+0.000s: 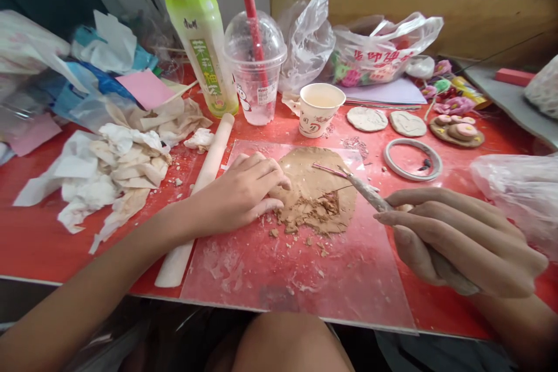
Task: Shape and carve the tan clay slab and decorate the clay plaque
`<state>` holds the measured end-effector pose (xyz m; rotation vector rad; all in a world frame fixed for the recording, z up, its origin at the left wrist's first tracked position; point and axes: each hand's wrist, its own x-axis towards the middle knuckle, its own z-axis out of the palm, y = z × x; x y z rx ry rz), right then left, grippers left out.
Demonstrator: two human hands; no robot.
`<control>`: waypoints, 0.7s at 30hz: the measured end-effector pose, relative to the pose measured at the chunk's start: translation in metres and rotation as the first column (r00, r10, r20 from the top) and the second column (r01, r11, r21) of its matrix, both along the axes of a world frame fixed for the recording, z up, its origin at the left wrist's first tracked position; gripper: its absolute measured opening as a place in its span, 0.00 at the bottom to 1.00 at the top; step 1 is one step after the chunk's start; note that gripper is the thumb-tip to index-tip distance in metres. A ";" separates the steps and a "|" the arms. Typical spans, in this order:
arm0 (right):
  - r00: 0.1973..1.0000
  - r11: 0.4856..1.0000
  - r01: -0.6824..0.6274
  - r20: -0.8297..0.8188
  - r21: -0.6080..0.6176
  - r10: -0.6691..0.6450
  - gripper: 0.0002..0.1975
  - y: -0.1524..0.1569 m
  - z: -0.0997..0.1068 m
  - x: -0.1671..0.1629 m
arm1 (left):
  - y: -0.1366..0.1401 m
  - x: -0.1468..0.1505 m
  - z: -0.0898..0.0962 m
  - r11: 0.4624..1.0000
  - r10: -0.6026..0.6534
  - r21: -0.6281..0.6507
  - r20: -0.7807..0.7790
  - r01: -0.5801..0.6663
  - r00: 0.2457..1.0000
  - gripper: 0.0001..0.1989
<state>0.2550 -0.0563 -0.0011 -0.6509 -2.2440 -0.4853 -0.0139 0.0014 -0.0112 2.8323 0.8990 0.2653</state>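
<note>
A flat brown slab of clay (311, 168) lies on a clear plastic sheet (244, 267); its near part is broken and crumbly. My left hand (244, 189) rests at the slab's left edge, fingers slightly bent, thumb apart from them, holding nothing I can see. In my right hand (462, 238) is a clay-smeared modelling tool (370, 193), gripped between thumb and fingers. Its thin tip points left over the upper right of the slab; whether it touches the clay I cannot tell. Small clay crumbs (322, 250) are scattered below the slab.
A pale rolling pin (213, 154) lies left of the sheet, partly under my left forearm. Behind stand a paper cup (320, 110), a plastic cup (261, 93) and a bottle (204, 52). Crumpled tissues (117, 163) lie left; a ring (392, 160) and clay discs (367, 119) lie right.
</note>
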 end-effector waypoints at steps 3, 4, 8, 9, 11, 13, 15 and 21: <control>1.000 1.000 -0.001 0.001 0.009 0.001 0.04 0.000 -0.003 0.002 | 0.000 0.001 0.001 0.991 0.052 -0.117 -0.044 -0.057 0.998 0.15; 1.000 1.000 -0.004 0.000 0.011 0.004 0.05 0.000 -0.003 0.003 | 0.000 0.002 0.001 0.988 0.069 -0.136 -0.055 -0.076 0.996 0.15; 1.000 1.000 -0.011 0.002 0.014 0.011 0.04 0.001 -0.006 0.005 | 0.003 0.001 0.000 0.980 0.124 -0.149 -0.066 -0.132 0.990 0.15; 1.000 1.000 -0.009 0.005 0.014 0.009 0.04 0.002 -0.006 0.006 | 0.003 0.000 0.000 0.979 0.121 -0.155 -0.072 -0.131 0.990 0.16; 1.000 1.000 -0.005 0.007 0.014 0.005 0.05 0.004 -0.007 0.006 | 0.003 0.000 -0.001 0.978 0.107 -0.168 -0.088 -0.121 0.990 0.17; 1.000 1.000 0.004 0.008 0.000 -0.004 0.07 0.006 -0.008 0.006 | 0.004 -0.001 -0.003 0.979 0.110 -0.161 -0.091 -0.124 0.990 0.17; 0.999 0.998 0.038 0.007 -0.045 -0.038 0.09 0.008 -0.010 0.005 | 0.004 -0.001 -0.004 0.979 0.130 -0.145 -0.082 -0.141 0.988 0.15; 0.995 0.978 0.099 0.040 -0.186 -0.093 0.12 0.012 -0.011 0.005 | 0.003 -0.002 -0.009 0.987 0.130 -0.082 -0.078 -0.136 0.988 0.11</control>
